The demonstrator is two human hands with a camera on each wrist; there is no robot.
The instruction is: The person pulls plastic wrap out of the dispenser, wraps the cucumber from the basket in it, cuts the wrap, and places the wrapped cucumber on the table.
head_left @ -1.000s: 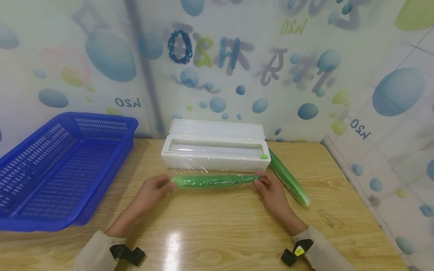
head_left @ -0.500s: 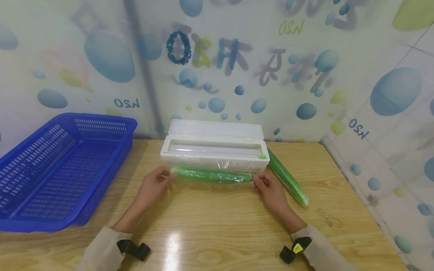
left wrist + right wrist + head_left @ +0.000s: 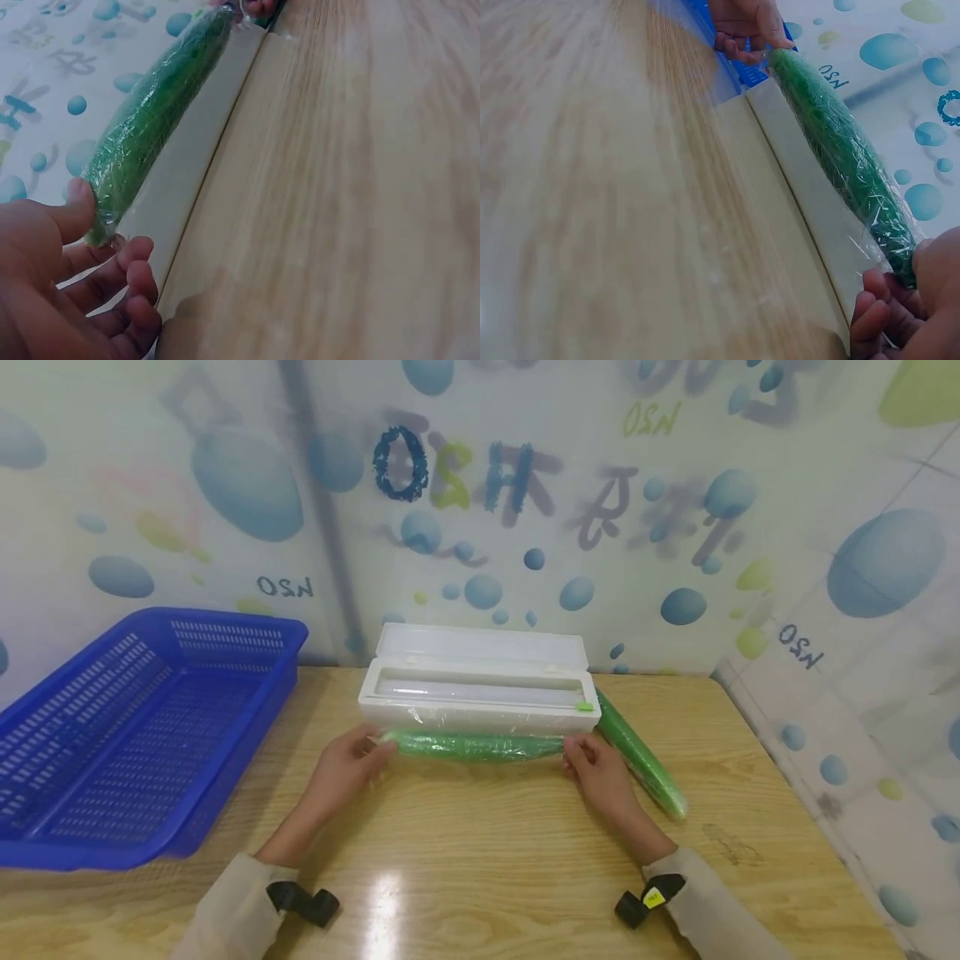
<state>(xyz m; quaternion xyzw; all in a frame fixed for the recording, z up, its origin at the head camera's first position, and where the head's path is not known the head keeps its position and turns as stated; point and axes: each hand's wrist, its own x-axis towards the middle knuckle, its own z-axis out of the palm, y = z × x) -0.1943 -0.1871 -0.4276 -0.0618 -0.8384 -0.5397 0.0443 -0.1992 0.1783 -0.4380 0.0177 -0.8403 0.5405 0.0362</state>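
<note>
A long green cucumber [image 3: 480, 747] is wrapped in clear cling film and lies level between both hands, just in front of the white cling film dispenser [image 3: 480, 714]. My left hand [image 3: 341, 772] pinches its left end; the left wrist view shows the thumb on the wrapped tip and the other fingers loosely curled below. The other end is pinched by my right hand [image 3: 603, 777], as the right wrist view also shows. Film still stretches between the cucumber and the dispenser's front. A second wrapped cucumber [image 3: 645, 756] lies slanted on the table, beyond the right hand.
At the left stands a blue perforated plastic basket [image 3: 180, 810]. The dispenser's lid [image 3: 480, 646] is raised against the patterned wall [image 3: 480, 552], and a film roll [image 3: 480, 693] sits inside. All rest on a wood-grain table [image 3: 480, 852].
Both hands have brought the cucumber slightly away from the person, up against the dispenser's front. It tilted midway and is level again. The second cucumber and the basket have stayed put.
</note>
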